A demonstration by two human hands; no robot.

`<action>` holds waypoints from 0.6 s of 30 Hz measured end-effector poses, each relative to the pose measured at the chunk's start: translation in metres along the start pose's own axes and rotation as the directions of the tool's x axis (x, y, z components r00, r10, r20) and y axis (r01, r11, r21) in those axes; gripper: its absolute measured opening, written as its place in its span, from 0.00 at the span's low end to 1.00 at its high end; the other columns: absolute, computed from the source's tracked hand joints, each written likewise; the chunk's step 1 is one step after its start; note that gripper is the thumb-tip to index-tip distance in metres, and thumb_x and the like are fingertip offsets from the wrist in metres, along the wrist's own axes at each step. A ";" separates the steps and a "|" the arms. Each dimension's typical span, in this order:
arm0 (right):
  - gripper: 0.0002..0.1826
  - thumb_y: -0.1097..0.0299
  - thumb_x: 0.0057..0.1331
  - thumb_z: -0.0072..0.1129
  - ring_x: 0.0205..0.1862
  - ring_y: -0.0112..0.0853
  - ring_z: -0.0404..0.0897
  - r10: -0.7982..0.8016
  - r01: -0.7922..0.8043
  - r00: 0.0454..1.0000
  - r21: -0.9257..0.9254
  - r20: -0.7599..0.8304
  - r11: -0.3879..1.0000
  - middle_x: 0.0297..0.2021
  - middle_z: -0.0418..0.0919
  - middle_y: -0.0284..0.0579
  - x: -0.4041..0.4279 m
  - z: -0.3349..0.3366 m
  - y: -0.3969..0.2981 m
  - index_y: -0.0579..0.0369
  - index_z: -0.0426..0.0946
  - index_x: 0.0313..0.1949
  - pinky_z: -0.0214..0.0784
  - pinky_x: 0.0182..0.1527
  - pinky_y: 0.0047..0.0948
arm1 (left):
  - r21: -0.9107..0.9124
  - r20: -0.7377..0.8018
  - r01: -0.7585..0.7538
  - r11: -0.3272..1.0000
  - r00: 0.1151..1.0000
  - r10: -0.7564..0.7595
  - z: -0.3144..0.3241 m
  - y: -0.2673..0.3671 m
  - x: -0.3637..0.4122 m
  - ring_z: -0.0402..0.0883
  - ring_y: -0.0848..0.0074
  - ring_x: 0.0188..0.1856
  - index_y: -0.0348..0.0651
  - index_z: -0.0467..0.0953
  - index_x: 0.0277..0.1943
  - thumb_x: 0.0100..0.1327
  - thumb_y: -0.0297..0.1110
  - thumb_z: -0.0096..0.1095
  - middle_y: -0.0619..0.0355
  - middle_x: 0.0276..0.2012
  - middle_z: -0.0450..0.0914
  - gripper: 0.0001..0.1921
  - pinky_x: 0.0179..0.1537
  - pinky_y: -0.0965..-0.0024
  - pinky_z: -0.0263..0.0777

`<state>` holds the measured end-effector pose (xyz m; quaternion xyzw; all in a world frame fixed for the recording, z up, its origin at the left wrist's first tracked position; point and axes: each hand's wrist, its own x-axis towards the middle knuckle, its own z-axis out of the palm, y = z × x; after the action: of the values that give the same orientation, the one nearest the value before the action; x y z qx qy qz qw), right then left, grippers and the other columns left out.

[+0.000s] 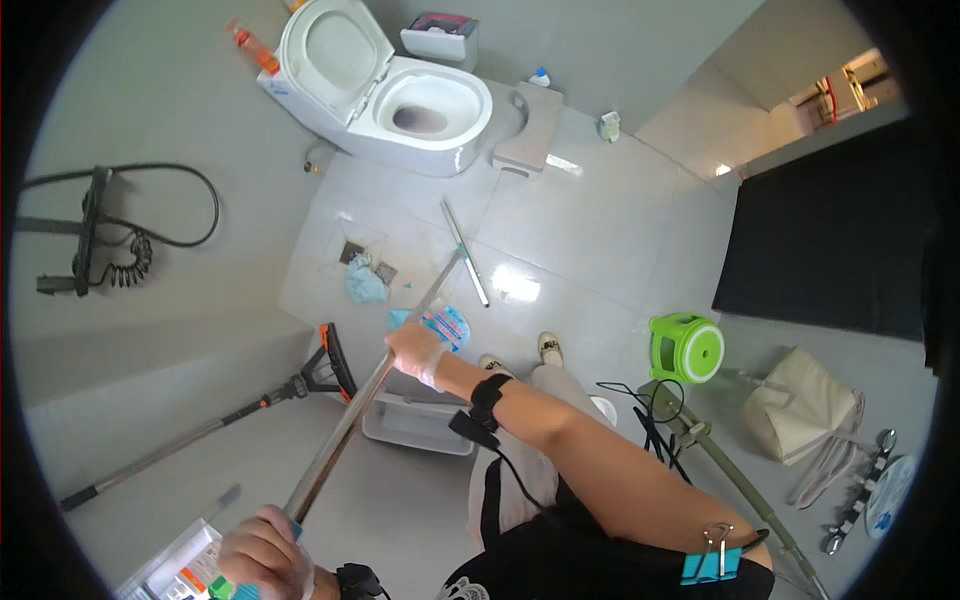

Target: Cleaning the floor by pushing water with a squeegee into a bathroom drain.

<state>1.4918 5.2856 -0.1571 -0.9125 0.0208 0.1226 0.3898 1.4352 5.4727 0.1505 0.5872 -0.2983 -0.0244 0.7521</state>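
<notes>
A long-handled floor squeegee (pixel 337 450) slants across the view. My left hand (pixel 262 551), in a clear plastic glove, grips the top of its metal pole at the lower left. Further down the pole, my right hand (pixel 416 349) is closed around it, also gloved. The squeegee blade (pixel 465 255) lies on the wet, shiny tile floor (pixel 577 232). Left of the blade sits a crumpled light-blue cloth or bag (pixel 366 281) beside the floor drain (pixel 351 252). A blue printed packet (pixel 448 328) lies partly behind my right hand.
A toilet (pixel 431 109) with its lid raised stands ahead, with a beige footstool (pixel 529 131) beside it. A grey basin (pixel 416 427) is near my legs. An orange-and-black mop (pixel 330 364) leans at left. A green stool (pixel 686 349) and an olive pole (pixel 731 465) stand right.
</notes>
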 end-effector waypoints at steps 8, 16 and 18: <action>0.09 0.68 0.52 0.54 0.36 0.49 0.78 0.177 -0.173 0.976 0.041 -0.124 0.984 0.29 0.78 0.56 -0.079 -0.084 0.080 0.57 0.77 0.33 0.71 0.39 0.46 | -0.162 0.353 0.005 0.987 0.934 0.054 0.067 -0.036 0.048 0.62 0.78 0.12 0.46 0.62 0.17 0.57 0.34 0.60 0.64 0.14 0.66 0.17 0.19 0.70 0.58; 0.16 0.67 0.52 0.60 0.46 0.55 0.71 0.381 -0.478 0.603 0.065 -0.701 0.876 0.40 0.73 0.64 -0.220 -0.147 0.356 0.59 0.75 0.40 0.65 0.49 0.44 | 0.012 0.644 0.282 0.959 0.732 -0.223 0.244 -0.209 0.025 0.75 0.64 0.37 0.37 0.71 0.29 0.50 0.19 0.62 0.55 0.29 0.74 0.06 0.55 0.56 0.64; 0.17 0.66 0.53 0.60 0.48 0.55 0.70 0.403 -0.516 0.598 0.053 -0.693 0.855 0.42 0.72 0.65 -0.228 -0.153 0.372 0.60 0.74 0.41 0.65 0.50 0.44 | -0.112 0.573 0.352 0.929 0.787 -0.229 0.290 -0.267 -0.003 0.76 0.65 0.42 0.36 0.72 0.31 0.52 0.19 0.60 0.52 0.32 0.75 0.05 0.54 0.57 0.65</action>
<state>1.2531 4.9041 -0.2633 -0.8821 0.3875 -0.1232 0.2379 1.3781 5.1399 -0.0523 0.5104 -0.4027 -0.3398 0.6796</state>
